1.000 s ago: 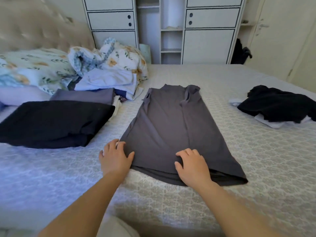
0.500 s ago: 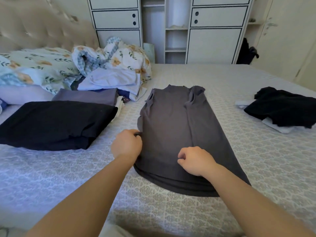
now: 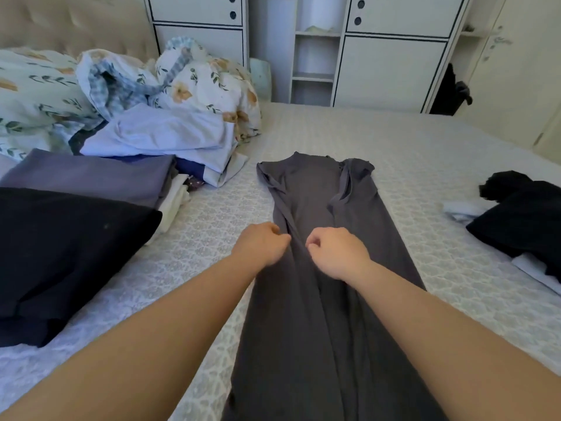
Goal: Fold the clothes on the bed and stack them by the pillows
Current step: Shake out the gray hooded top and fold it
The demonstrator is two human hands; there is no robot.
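Both my left hand and right hand pinch the grey top mid-frame — folded stack at left, black pile right still unfolded.

We see soft, even daylight, brightest on the white wardrobe and the door at right. Shadows under the forearms stay faint. Wide-angle lens bends the wardrobe lines near the edges. Slight softness overall, no glare.
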